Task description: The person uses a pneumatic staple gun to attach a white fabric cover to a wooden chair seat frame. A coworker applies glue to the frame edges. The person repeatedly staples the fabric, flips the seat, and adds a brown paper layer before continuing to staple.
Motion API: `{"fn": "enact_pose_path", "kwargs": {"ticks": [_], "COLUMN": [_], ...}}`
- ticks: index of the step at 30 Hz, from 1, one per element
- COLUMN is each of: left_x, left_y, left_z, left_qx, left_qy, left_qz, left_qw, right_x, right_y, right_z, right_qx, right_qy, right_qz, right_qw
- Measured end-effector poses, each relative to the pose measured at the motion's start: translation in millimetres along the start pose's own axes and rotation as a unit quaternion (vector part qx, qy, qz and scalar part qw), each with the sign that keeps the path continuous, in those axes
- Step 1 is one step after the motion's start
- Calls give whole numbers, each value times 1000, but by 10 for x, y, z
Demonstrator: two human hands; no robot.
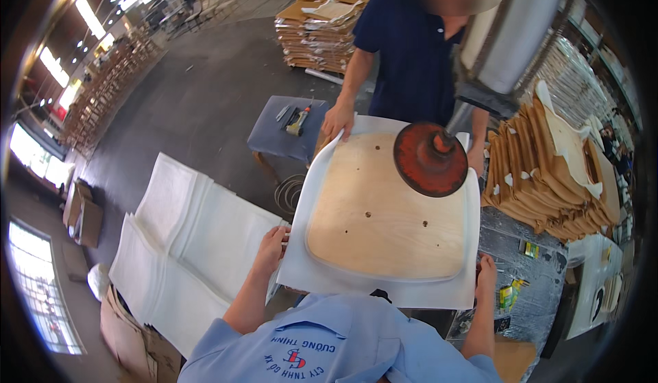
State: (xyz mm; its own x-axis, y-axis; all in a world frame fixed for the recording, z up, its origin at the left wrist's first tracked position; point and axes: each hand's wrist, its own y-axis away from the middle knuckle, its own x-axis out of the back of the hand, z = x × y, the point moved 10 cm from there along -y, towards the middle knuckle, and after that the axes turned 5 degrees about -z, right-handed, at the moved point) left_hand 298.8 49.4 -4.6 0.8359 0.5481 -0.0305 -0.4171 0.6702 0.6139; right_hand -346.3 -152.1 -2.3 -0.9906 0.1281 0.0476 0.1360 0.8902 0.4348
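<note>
A pale plywood seat panel point(370, 218) with several small holes lies on a white foam sheet point(404, 290) that sticks out all round it. My left hand point(274, 240) is closed on the sheet's left edge. At the near right edge, my right hand point(486, 271) has its fingers curled against the sheet; the fingertips are partly hidden. Across from me, a co-worker's hand point(338, 120) holds the far left corner, and their other hand is by the far right corner. A round red press disc point(425, 163) on a metal rod covers the panel's far right part.
Large white sheets point(205, 225) are stacked at the left. A blue-topped stool point(281, 129) carries a yellow-and-black tool point(297, 121). At right, curved brown-wrapped panels point(548, 170) are piled beyond a dark work surface point(541, 301) with small yellow packets. Another wrapped stack point(319, 37) stands behind.
</note>
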Motion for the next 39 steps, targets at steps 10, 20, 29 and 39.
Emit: {"fn": "enact_pose_path", "kwargs": {"ticks": [10, 20, 29, 39], "left_x": [-70, -268, -191, -125], "left_y": [-277, -290, -253, -329], "left_z": [-10, -57, 70, -81], "left_qx": [44, 17, -46, -56], "left_qy": [-66, -191, -275, -258], "left_qz": [-119, -32, 5, 21], "left_qw": [990, 981, 960, 964], "right_x": [-121, -137, -121, -204], "right_y": [-87, -105, -229, -231], "right_z": [53, -45, 95, 5], "right_qx": [-123, -96, -41, -1], "right_qy": [119, 293, 331, 378], "right_qz": [-84, -14, -10, -30], "right_qw": [982, 951, 943, 925]}}
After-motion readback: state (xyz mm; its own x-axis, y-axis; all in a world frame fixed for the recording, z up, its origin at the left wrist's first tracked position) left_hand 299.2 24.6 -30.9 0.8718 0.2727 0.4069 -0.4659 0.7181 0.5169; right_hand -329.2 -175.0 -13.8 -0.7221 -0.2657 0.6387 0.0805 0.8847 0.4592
